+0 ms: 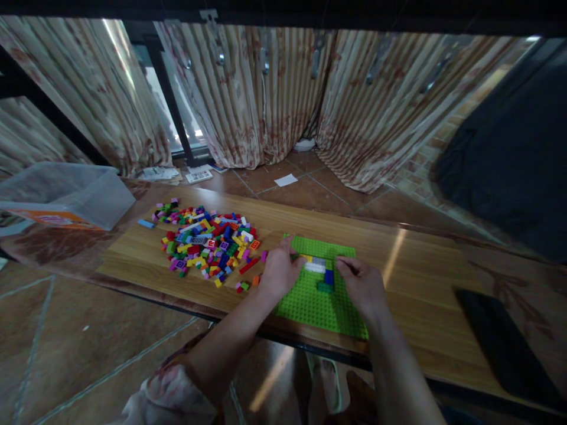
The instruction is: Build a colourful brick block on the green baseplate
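A green studded baseplate (pixel 305 304) lies on the wooden board, carrying a small cluster of toy bricks. In that cluster are a white brick (pixel 315 268), a grey brick (pixel 319 261), a blue brick (pixel 328 277), a dark green brick (pixel 325 287) and a bit of yellow brick (pixel 309 258). My left hand (pixel 279 271) rests over the plate's left side, thumb and forefinger apart, the thumb tip by the yellow brick. Just right of the cluster, my right hand (pixel 362 284) has its fingers pinched together; whatever is in them is hidden.
Left of the plate spreads a pile of mixed bricks (pixel 208 241), with a red brick (pixel 248 265) at its near side. A clear plastic bin (pixel 80 192) stands at far left. A black flat object (pixel 505 348) lies on the right end of the wooden board (pixel 425 295).
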`<state>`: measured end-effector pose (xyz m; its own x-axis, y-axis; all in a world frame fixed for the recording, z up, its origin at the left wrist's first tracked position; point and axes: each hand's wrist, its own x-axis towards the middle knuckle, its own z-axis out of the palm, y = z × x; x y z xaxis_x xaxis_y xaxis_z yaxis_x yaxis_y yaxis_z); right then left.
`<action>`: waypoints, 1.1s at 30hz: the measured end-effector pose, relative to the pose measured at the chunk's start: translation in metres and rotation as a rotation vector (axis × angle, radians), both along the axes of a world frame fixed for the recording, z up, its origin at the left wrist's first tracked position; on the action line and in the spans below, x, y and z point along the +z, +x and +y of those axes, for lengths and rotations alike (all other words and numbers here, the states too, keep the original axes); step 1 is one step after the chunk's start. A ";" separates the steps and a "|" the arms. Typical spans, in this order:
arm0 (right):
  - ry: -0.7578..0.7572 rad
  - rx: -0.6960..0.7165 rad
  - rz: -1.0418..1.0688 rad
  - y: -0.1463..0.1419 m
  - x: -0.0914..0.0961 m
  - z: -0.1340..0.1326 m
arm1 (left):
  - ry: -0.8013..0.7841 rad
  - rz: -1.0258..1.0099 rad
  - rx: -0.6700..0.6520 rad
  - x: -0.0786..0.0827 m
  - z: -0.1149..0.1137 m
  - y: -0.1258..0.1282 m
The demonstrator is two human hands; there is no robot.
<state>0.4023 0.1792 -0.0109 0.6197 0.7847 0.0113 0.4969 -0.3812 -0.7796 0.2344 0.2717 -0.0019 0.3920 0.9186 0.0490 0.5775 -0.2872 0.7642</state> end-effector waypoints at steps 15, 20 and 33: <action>-0.005 -0.010 0.016 -0.001 -0.005 0.000 | 0.100 0.118 -0.006 -0.003 -0.014 0.003; 0.006 -0.010 -0.044 -0.002 -0.007 0.001 | 0.124 0.189 -0.030 -0.007 -0.020 0.004; -0.038 0.041 -0.083 0.003 -0.006 0.001 | 0.016 -0.013 -0.103 -0.003 -0.006 -0.009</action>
